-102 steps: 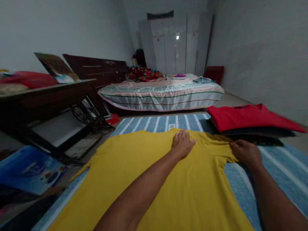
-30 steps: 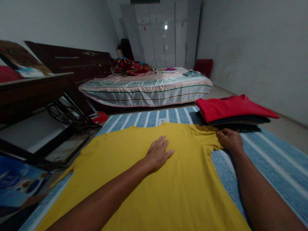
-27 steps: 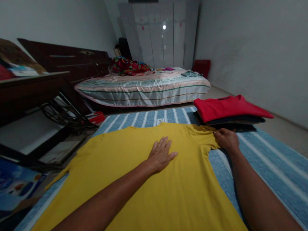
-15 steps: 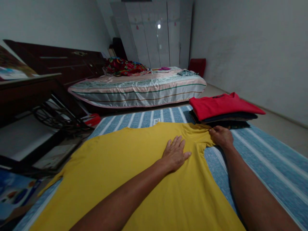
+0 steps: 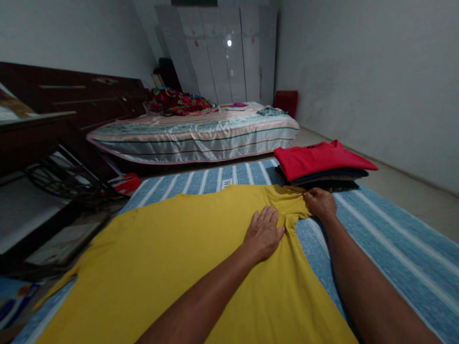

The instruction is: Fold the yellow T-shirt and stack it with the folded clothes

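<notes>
Two hands meet on the yellow T-shirt (image 5: 179, 258) spread across the striped mat (image 5: 387, 248). Your left hand (image 5: 263, 234) presses flat and open while your right hand (image 5: 320, 203) pinches the sleeve (image 5: 291, 206) at one o'clock. Pull smoothly and keep the palm anchored.

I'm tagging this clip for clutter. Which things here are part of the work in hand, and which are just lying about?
In hand: yellow T-shirt, spread on the blue striped mat; left hand flat on it; right hand pinching its sleeve.
Lying about: folded clothes stack, red on top; mattress; white wardrobe; dark table.
</notes>
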Motion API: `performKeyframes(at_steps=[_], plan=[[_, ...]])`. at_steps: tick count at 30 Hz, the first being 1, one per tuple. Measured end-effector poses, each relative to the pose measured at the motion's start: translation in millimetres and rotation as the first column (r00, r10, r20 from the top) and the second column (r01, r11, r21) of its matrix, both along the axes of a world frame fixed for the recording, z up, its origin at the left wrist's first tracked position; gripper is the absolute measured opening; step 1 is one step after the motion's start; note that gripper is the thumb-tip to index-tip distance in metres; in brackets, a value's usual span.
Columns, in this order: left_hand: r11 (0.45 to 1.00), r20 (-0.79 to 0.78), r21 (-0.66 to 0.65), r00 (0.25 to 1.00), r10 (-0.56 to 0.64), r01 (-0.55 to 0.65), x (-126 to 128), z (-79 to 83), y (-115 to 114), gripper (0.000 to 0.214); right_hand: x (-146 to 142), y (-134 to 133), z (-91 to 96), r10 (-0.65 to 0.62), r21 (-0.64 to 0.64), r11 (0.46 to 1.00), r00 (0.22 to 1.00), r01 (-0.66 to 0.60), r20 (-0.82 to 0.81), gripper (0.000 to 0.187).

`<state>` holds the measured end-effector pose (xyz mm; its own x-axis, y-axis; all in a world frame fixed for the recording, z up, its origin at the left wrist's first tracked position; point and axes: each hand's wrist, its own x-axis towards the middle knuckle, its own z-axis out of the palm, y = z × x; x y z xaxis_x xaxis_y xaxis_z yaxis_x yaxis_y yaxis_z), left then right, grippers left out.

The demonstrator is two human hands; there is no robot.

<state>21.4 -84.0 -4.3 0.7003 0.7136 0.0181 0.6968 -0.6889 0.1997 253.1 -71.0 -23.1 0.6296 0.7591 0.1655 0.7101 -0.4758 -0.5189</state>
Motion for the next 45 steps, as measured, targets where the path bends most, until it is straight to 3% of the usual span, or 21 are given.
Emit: performKeyframes(at_steps=[6,11,13,15,17,21,27,31,35,38,42,45], plan=[[0.999,0.022,0.031,1.0,-0.014,0.013,-2,-3.7,2,0.059,1,-4,12.9,0.003,0.032,0.999,1.0,-0.004,0.008,0.028],[0.999,0.051,0.044,0.998,-0.023,0.021,-2,-3.9,2,0.059,-9,-53,28.8,0.036,0.066,0.997,0.998,-0.038,0.045,0.03],[0.999,0.047,0.047,0.999,-0.023,0.021,-2,-2.7,1,0.059,-24,-74,30.5,0.214,0.047,0.976,0.977,-0.214,0.005,0.034],[0.998,0.035,0.054,0.999,-0.018,0.016,-1,-1.0,0,0.058,-43,-85,29.4,0.403,0.005,0.915,0.911,-0.404,-0.086,0.038],[0.998,0.025,0.069,1.0,-0.012,0.011,-1,0.5,-1,0.057,-59,-86,27.1,0.461,-0.037,0.883,0.879,-0.468,-0.121,0.036],[0.995,0.008,0.096,1.0,-0.008,0.007,-1,-0.3,-1,0.057,-74,-76,24.1,0.411,-0.134,0.903,0.912,-0.409,-0.013,0.022],[0.993,0.013,0.114,1.0,-0.013,0.011,-1,-6.5,2,0.06,-61,-75,23.8,0.354,-0.125,0.928,0.935,-0.351,-0.002,0.017],[0.996,0.023,0.093,1.0,-0.022,0.02,-1,-6.9,2,0.064,-57,-77,25.4,0.388,-0.193,0.907,0.921,-0.375,0.035,0.015],[0.998,0.008,0.045,0.999,-0.039,0.038,2,-4.8,3,0.063,-62,-83,23.6,0.34,-0.123,0.939,0.919,-0.321,0.2,0.017],[0.999,-0.01,0.019,0.999,-0.037,0.037,4,-3.4,3,0.062,-69,-89,20.4,0.355,-0.031,0.924,0.822,-0.382,0.446,0.02],[0.999,-0.036,0.013,0.999,-0.04,0.041,6,-2.6,3,0.06,-76,-92,18.4,0.509,-0.103,0.802,0.583,-0.588,0.634,0.015],[0.999,-0.05,0.001,0.998,-0.048,0.048,8,-0.9,4,0.062,-72,-92,14.9,0.502,-0.146,0.823,0.582,-0.549,0.64,0.01]])
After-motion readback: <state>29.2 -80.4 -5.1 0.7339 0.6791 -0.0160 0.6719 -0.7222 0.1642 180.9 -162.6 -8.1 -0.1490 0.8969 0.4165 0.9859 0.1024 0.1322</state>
